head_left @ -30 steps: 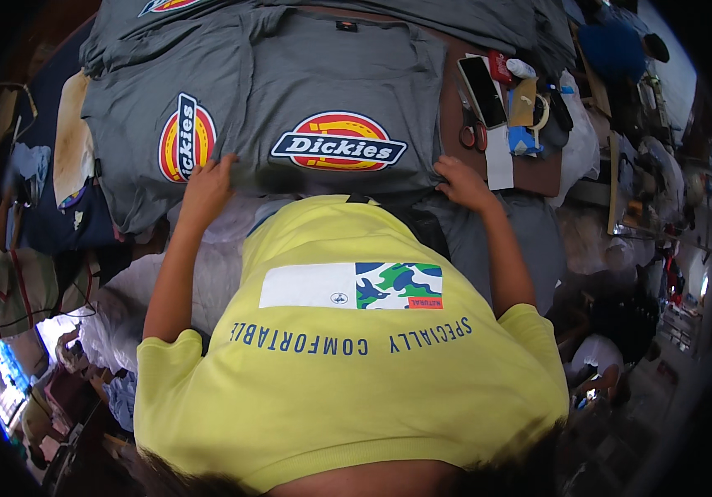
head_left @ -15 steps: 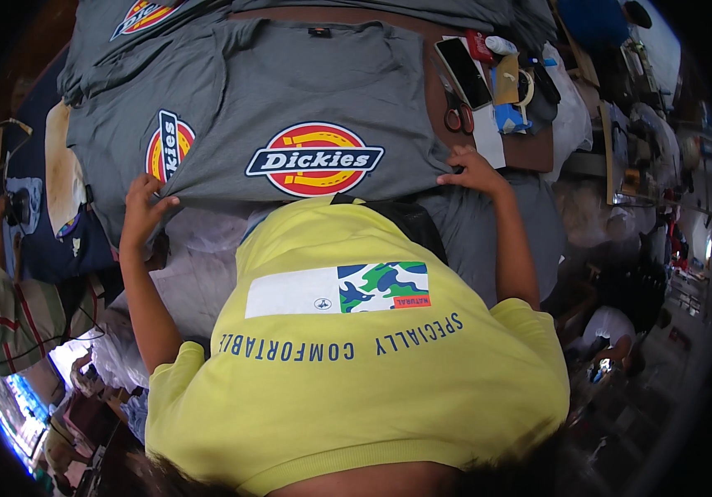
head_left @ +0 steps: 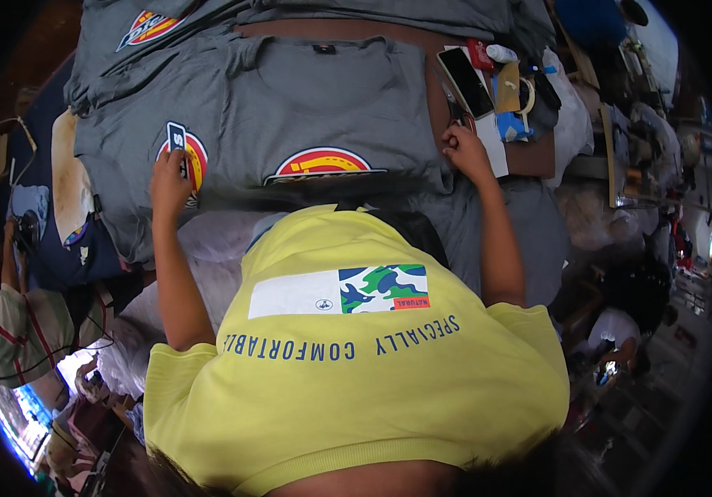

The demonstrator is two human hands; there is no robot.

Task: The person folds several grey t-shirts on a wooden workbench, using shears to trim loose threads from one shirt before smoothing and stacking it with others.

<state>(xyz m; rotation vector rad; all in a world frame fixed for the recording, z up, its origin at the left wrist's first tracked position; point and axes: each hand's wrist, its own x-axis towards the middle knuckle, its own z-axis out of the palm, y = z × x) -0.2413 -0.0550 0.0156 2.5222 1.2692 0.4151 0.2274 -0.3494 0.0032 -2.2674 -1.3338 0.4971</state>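
Observation:
A grey T-shirt (head_left: pixel 323 108) lies spread in front of me, its neckline on the far side. The lower part of its red and yellow oval print (head_left: pixel 323 163) is hidden where the cloth drops away at the near edge. My left hand (head_left: pixel 172 180) is closed on the T-shirt's cloth, over a second, partly covered oval print (head_left: pixel 195 161) at the left. At the shirt's right edge, my right hand (head_left: pixel 467 152) has its fingers curled together, and what they hold cannot be made out. Just beyond its fingertips are the scissors (head_left: pixel 465 121).
Right of the shirt sit a phone (head_left: pixel 465 83), a tape roll (head_left: pixel 527 95), a red packet (head_left: pixel 479 54) and a white tube (head_left: pixel 501 53). More grey shirts (head_left: pixel 157 58) lie at the far side. A person in a striped garment (head_left: pixel 28 331) is at the left.
The shirt has shifted toward me, and its front print's lower half has gone out of sight. My left hand moved right and inward; my right hand moved farther away, up beside the scissors.

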